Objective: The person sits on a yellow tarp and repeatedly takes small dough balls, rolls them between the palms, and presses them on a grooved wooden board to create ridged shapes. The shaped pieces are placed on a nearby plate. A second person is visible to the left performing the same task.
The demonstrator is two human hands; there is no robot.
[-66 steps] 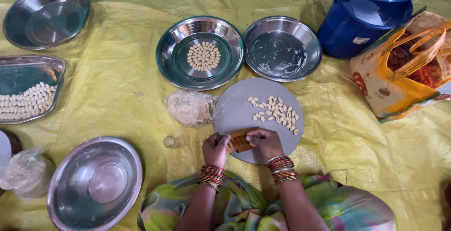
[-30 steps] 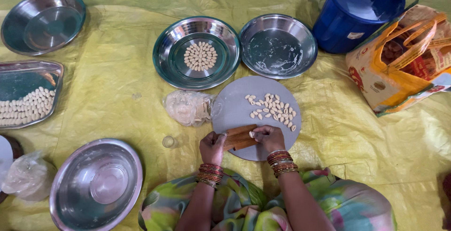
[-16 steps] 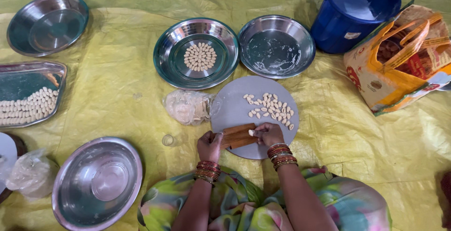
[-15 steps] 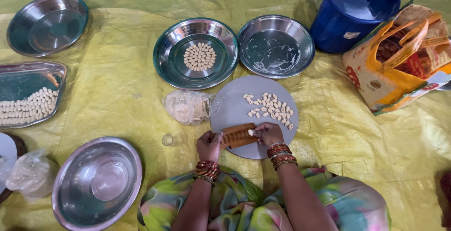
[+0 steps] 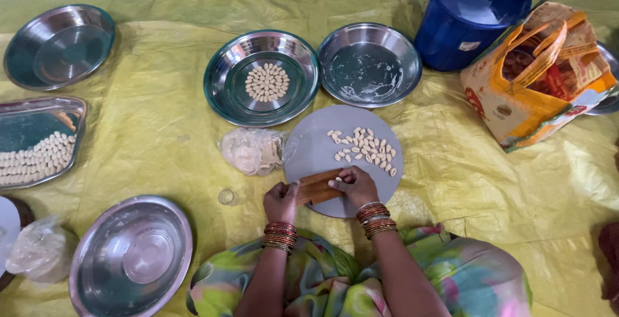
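On the near edge of the round grey board (image 5: 316, 156) lies a ridged wooden comb (image 5: 317, 187). Left hand (image 5: 281, 202) pinches its left end; right hand (image 5: 356, 187) presses a small dough piece (image 5: 342, 179) onto it, with shaped pieces (image 5: 364, 149) scattered just beyond.

even soft daylight, faint shadows, glare on steel bowls (image 5: 59, 45), sharp focus.
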